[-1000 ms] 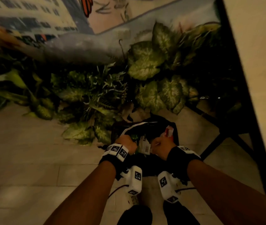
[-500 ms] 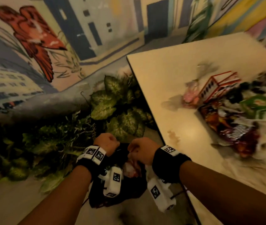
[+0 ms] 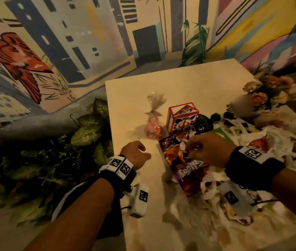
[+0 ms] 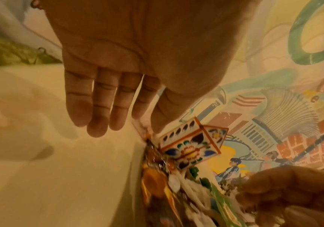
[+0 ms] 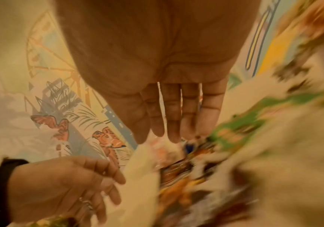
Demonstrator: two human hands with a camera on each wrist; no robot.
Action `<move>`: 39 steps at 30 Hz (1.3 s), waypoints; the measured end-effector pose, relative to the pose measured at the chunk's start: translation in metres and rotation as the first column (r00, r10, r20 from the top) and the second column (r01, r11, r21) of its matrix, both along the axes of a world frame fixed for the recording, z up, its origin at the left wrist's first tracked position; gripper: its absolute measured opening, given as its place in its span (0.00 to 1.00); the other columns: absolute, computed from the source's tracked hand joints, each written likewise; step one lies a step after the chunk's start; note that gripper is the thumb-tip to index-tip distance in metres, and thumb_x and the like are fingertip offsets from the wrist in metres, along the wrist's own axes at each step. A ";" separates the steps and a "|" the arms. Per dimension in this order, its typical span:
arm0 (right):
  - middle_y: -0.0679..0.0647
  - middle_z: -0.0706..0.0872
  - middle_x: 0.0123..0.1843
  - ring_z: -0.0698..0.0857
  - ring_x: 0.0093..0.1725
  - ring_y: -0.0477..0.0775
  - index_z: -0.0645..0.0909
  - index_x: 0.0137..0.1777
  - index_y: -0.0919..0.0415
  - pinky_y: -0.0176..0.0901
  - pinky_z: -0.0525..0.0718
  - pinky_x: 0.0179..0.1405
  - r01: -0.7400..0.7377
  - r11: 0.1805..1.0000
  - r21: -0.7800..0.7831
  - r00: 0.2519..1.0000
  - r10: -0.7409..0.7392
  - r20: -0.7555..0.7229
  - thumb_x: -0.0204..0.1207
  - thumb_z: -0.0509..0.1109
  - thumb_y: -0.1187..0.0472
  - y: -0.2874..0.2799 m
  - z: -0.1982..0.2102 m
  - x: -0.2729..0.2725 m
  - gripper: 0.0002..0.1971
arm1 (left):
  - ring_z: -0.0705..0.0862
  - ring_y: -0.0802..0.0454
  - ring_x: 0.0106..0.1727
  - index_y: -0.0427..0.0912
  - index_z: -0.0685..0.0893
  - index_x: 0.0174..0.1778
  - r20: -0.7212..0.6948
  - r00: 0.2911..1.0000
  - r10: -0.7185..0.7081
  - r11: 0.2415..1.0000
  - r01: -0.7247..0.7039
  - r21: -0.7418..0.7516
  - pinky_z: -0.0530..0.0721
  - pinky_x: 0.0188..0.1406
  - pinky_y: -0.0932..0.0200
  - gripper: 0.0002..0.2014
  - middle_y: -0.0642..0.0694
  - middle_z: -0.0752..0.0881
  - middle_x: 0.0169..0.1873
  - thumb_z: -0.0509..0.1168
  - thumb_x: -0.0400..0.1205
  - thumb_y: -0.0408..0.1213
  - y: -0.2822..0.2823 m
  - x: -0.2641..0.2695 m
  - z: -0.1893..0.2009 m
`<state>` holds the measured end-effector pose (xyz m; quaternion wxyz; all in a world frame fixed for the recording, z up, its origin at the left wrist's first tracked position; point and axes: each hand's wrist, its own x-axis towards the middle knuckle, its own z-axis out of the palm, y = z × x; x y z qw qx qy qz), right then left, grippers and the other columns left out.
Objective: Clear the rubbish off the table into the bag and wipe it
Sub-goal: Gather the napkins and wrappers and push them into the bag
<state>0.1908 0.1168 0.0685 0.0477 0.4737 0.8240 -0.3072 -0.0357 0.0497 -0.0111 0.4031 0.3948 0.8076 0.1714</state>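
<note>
Both hands are held empty with fingers loosely extended: left hand (image 3: 134,154) over bare table (image 3: 198,84), right hand (image 3: 205,151) over the snack wrapper (image 3: 185,167) (frame centre); the black bag (image 3: 82,200) is seen lower left.

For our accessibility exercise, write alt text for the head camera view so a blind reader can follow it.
Two open hands, left and right, reach over a white table toward a purple snack wrapper amid crumpled tissues. Behind stand a patterned red-edged box and a cellophane sweet pouch.
</note>
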 end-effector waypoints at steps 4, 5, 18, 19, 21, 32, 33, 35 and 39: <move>0.49 0.82 0.63 0.80 0.58 0.50 0.81 0.59 0.50 0.40 0.78 0.56 -0.053 0.996 0.075 0.987 0.041 0.158 0.71 0.75 0.55 0.017 0.005 0.030 0.17 | 0.86 0.37 0.50 0.44 0.74 0.55 0.083 0.992 0.094 0.992 -0.086 -0.092 0.87 0.50 0.44 0.34 0.35 0.87 0.48 0.74 0.59 0.58 0.006 0.036 -0.006; 0.50 0.79 0.67 0.78 0.63 0.52 0.80 0.63 0.49 0.42 0.77 0.59 -0.065 0.994 0.093 0.977 0.044 0.208 0.70 0.75 0.54 0.018 0.006 0.034 0.20 | 0.86 0.36 0.51 0.42 0.73 0.58 0.090 0.988 0.124 0.989 -0.115 -0.097 0.87 0.50 0.44 0.39 0.36 0.85 0.51 0.73 0.57 0.62 0.007 0.043 -0.007; 0.59 0.66 0.77 0.72 0.71 0.66 0.52 0.77 0.42 0.60 0.75 0.69 0.243 0.970 -0.017 0.933 -0.229 0.278 0.46 0.78 0.30 0.045 -0.042 0.078 0.59 | 0.73 0.37 0.71 0.52 0.47 0.79 0.132 0.928 0.347 0.938 -0.343 -0.053 0.76 0.68 0.41 0.64 0.39 0.69 0.74 0.82 0.54 0.58 0.040 0.111 0.003; 0.58 0.68 0.77 0.74 0.70 0.65 0.51 0.76 0.40 0.60 0.76 0.67 0.255 0.967 -0.018 0.936 -0.242 0.256 0.44 0.79 0.32 0.047 -0.046 0.076 0.60 | 0.70 0.36 0.73 0.52 0.44 0.80 0.116 0.934 0.338 0.941 -0.334 -0.055 0.74 0.69 0.41 0.66 0.38 0.66 0.75 0.82 0.55 0.57 0.041 0.114 0.003; 0.56 0.73 0.74 0.77 0.68 0.64 0.52 0.76 0.41 0.56 0.78 0.66 0.276 0.961 -0.021 0.942 -0.266 0.205 0.47 0.83 0.40 0.046 -0.050 0.073 0.58 | 0.67 0.35 0.75 0.53 0.41 0.81 0.111 0.943 0.315 0.949 -0.309 -0.064 0.71 0.70 0.40 0.68 0.37 0.62 0.76 0.84 0.55 0.53 0.044 0.120 0.004; 0.51 0.82 0.40 0.78 0.41 0.54 0.74 0.34 0.53 0.39 0.71 0.40 0.275 0.961 -0.007 0.961 -0.275 0.001 0.67 0.76 0.63 0.051 -0.045 0.068 0.11 | 0.80 0.40 0.63 0.38 0.63 0.72 0.173 0.891 0.420 0.908 -0.412 -0.079 0.80 0.60 0.50 0.50 0.41 0.80 0.62 0.85 0.58 0.35 0.046 0.120 -0.001; 0.48 0.80 0.35 0.77 0.38 0.52 0.74 0.31 0.52 0.38 0.70 0.35 0.299 0.954 -0.028 0.953 -0.300 -0.045 0.66 0.77 0.63 0.051 -0.040 0.070 0.13 | 0.82 0.41 0.61 0.39 0.66 0.69 0.169 0.888 0.428 0.904 -0.423 -0.063 0.80 0.59 0.51 0.48 0.42 0.81 0.60 0.85 0.57 0.35 0.046 0.118 -0.004; 0.47 0.77 0.31 0.76 0.35 0.51 0.73 0.28 0.52 0.38 0.67 0.28 0.320 0.947 -0.031 0.942 -0.321 -0.098 0.63 0.79 0.63 0.054 -0.029 0.075 0.15 | 0.84 0.45 0.55 0.39 0.72 0.64 0.181 0.882 0.436 0.898 -0.440 -0.016 0.83 0.56 0.55 0.43 0.45 0.84 0.56 0.86 0.55 0.36 0.043 0.113 -0.008; 0.55 0.81 0.33 0.78 0.34 0.55 0.79 0.33 0.60 0.42 0.75 0.28 0.332 0.942 -0.042 0.927 -0.334 -0.168 0.59 0.80 0.68 0.063 -0.006 0.078 0.11 | 0.81 0.51 0.46 0.42 0.77 0.59 0.214 0.883 0.417 0.892 -0.443 0.089 0.78 0.48 0.62 0.35 0.50 0.83 0.47 0.84 0.58 0.33 0.036 0.105 -0.004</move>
